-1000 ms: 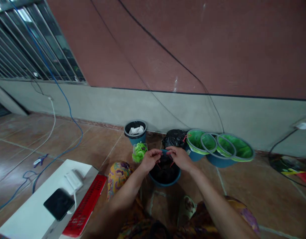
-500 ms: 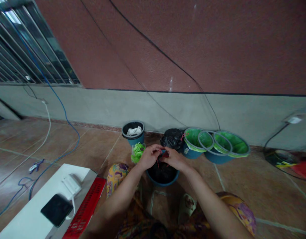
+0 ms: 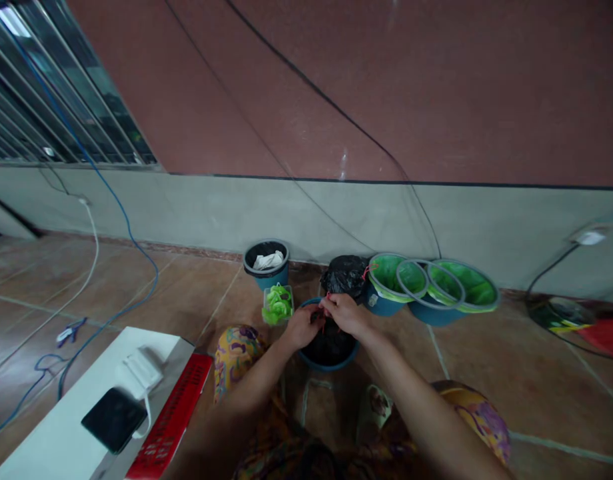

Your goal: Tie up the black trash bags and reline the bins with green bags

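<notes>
A blue bucket stands on the floor between my knees, with a black trash bag inside it. Over its mouth, my right hand is closed in a pinch on the bag's thin red drawstring. My left hand is at the left side of the bucket, its fingers curled in by the bag's gathered top; what they grip is hidden. Just behind the bucket sits a tied black trash bag with a red string.
Left of the bucket are a clear tub of green bags and a black-lined bin. Green-lined bins with loose grey rings stand along the wall at right. A white box carries a phone and charger.
My hands were close together above the bag. My left hand has moved lower and slightly left, while my right hand now pinches the red drawstring with fingers pointing left.
</notes>
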Action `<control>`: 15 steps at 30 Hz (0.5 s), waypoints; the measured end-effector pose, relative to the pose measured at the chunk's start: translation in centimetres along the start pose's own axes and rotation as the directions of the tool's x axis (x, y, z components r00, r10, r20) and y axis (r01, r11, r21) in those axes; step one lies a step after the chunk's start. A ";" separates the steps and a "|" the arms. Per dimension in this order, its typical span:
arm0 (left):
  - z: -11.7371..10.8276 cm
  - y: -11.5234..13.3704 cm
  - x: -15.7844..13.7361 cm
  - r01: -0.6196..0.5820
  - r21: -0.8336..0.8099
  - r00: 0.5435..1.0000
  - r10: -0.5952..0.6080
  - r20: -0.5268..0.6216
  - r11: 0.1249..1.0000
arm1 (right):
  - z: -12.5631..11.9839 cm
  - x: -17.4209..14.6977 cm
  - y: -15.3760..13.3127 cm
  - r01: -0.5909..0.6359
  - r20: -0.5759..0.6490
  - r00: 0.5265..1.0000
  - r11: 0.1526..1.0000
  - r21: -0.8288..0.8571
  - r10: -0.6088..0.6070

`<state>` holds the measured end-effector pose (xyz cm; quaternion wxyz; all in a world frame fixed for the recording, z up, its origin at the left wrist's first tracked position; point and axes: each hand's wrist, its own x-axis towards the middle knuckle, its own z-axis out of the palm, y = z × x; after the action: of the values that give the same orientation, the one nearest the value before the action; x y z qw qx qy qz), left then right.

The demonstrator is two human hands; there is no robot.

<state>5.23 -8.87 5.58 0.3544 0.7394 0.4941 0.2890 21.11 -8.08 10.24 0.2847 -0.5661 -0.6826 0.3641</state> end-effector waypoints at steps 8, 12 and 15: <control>3.9 -3.3 1.2 0.142 -0.368 0.987 -0.159 -0.018 0.919 | -2.5 -0.3 0.3 0.005 -0.061 0.998 1.000 -0.010 -0.005; 4.5 -4.5 2.1 0.253 -0.577 0.955 -0.297 0.018 0.777 | -4.1 -1.1 -0.7 0.018 0.029 0.999 0.987 -0.160 -0.013; 4.7 -4.8 2.9 0.233 -0.510 0.971 -0.229 0.072 0.828 | -4.1 -0.9 -2.6 0.112 0.193 0.978 0.980 -0.163 -0.080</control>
<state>7.38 -6.08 -0.80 0.5732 0.5536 0.4832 0.3626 23.08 -8.48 14.77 0.1870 -0.5185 -0.7618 0.3404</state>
